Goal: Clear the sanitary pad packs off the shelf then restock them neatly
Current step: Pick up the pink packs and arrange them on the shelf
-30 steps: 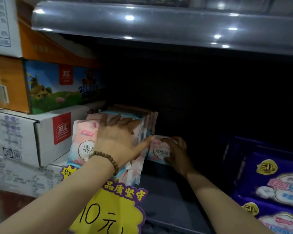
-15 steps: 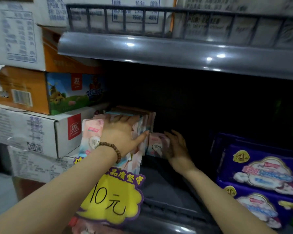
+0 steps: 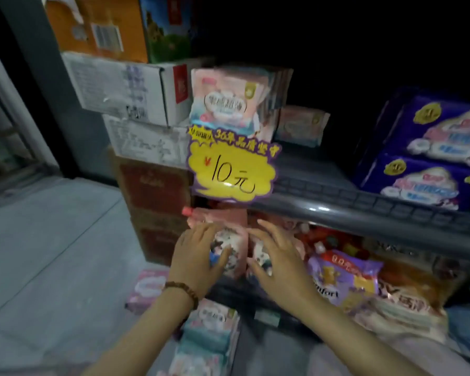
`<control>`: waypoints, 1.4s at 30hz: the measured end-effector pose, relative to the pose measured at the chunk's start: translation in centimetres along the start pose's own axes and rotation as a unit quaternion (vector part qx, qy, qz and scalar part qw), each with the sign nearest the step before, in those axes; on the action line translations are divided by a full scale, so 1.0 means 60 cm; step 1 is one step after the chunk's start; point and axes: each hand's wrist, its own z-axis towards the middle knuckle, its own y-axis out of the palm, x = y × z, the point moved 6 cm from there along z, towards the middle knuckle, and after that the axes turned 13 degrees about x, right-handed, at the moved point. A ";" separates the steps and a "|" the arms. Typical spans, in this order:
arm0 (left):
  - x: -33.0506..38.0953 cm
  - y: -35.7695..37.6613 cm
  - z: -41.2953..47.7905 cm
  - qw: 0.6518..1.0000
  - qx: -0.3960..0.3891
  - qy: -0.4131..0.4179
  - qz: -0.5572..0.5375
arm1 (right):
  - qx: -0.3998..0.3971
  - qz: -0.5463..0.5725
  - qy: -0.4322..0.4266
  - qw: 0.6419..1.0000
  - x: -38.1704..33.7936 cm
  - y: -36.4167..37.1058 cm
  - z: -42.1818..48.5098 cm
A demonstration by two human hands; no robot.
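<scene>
A row of pink sanitary pad packs (image 3: 228, 101) stands upright on the upper shelf (image 3: 323, 191), with one small pack (image 3: 300, 126) to its right. Both hands are lower, in front of the shelf below. My left hand (image 3: 198, 259) lies with spread fingers on a pink pack (image 3: 228, 240) there. My right hand (image 3: 280, 259) is open, fingers spread over a neighbouring pink pack (image 3: 258, 256). More pad packs (image 3: 209, 337) lie stacked on the floor below my left arm, and a pink one (image 3: 147, 289) lies further left.
A yellow price sign (image 3: 231, 172) hangs from the upper shelf's edge. Purple pad packs (image 3: 429, 158) are stacked at the right. Cardboard boxes (image 3: 130, 88) pile up at the left. A purple bag (image 3: 345, 278) and other goods fill the lower shelf. Grey floor (image 3: 52, 253) lies at the left.
Both hands have left the pack row on the upper shelf and dropped to the pink packs on the lower shelf. The camera view has tilted down.
</scene>
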 end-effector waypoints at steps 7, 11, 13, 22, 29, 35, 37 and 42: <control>-0.184 0.153 -0.233 0.893 -0.252 -0.369 -0.057 | -0.235 0.022 0.238 0.942 0.124 0.223 -0.150; -0.245 0.217 -0.314 0.818 -0.349 -0.454 -0.052 | -0.240 0.132 0.495 0.825 0.171 0.292 -0.224; -0.252 0.224 -0.327 0.800 -0.357 -0.479 -0.054 | -0.239 0.163 0.569 0.770 0.182 0.316 -0.253; -0.357 0.303 -0.489 0.666 -0.458 -0.585 -0.069 | -0.328 0.218 0.683 0.615 0.167 0.434 -0.372; -0.298 0.252 -0.440 0.661 -0.550 -0.510 -0.030 | -0.289 0.293 0.712 0.569 0.156 0.476 -0.426; -0.239 0.238 -0.390 0.713 -0.558 -0.411 -0.107 | -0.214 0.278 0.661 0.663 0.189 0.447 -0.430; -0.227 0.231 -0.379 0.737 -0.555 -0.362 -0.136 | -0.192 0.272 0.621 0.710 0.199 0.422 -0.405; -0.238 0.215 -0.347 0.782 -0.520 -0.326 -0.112 | -0.178 0.333 0.553 0.743 0.189 0.335 -0.294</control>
